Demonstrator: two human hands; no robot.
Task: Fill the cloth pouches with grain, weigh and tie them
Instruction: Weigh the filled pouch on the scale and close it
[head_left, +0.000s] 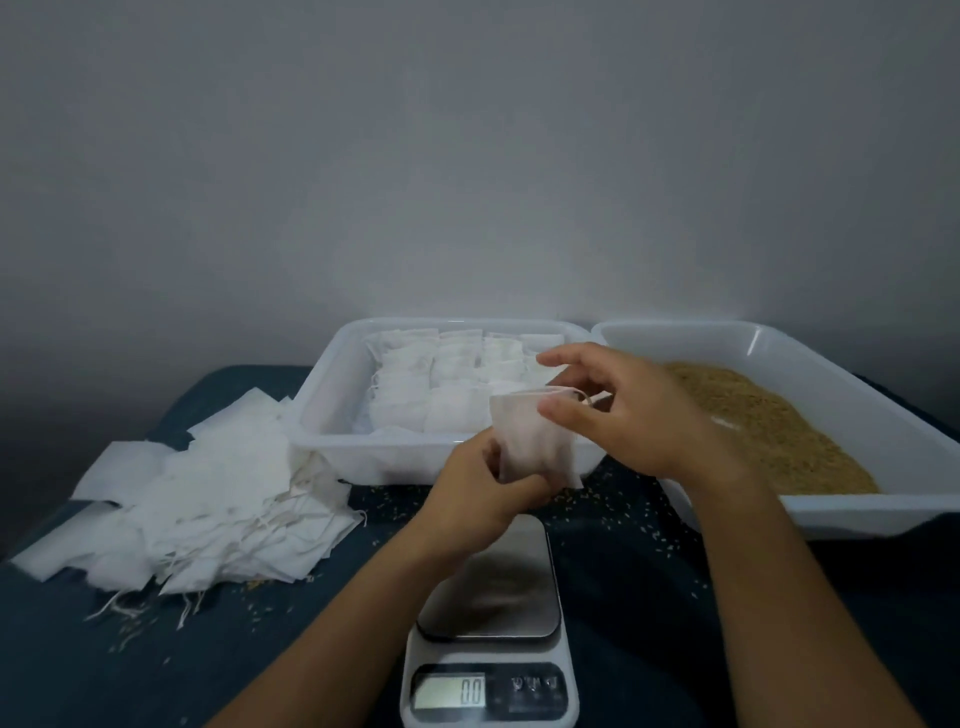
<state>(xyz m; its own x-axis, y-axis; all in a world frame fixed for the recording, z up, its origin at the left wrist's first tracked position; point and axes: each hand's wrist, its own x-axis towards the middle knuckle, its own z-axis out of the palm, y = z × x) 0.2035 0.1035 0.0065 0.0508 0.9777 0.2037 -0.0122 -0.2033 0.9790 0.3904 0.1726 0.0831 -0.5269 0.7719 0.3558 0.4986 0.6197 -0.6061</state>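
Nearest, the scale (488, 644) sits w/ bare platform, display reads 0.0, so nothing's being weighed right now. Just above it, the left hand (485, 486) grips the bottom of a cloth pouch (535, 441), fingers curled round the lower edge; the right hand (618, 410) pinches the pouch mouth at the top, thumb and forefinger on the rim, other fingers loose, prob. spreading it open. Pouch looks flat and limp, i.e. not yet filled, I'd judge. To the left on the dark blue table cover (104, 675) lies a big heap of empty pouches (208, 493) w/ drawstrings trailing, so plenty left to do. Loose grains are scattered on the cover around the scale. Further back, centre, the white tray (332, 405) holds rows of plump pouches (441, 384), which look like finished ones, approx. a couple dozen, can't count exactly. Back right, the grain tray (857, 395) is still well stocked w/ brown grain (769, 426). Judgement: mid-batch; this pouch needs filling, weighing, tying.
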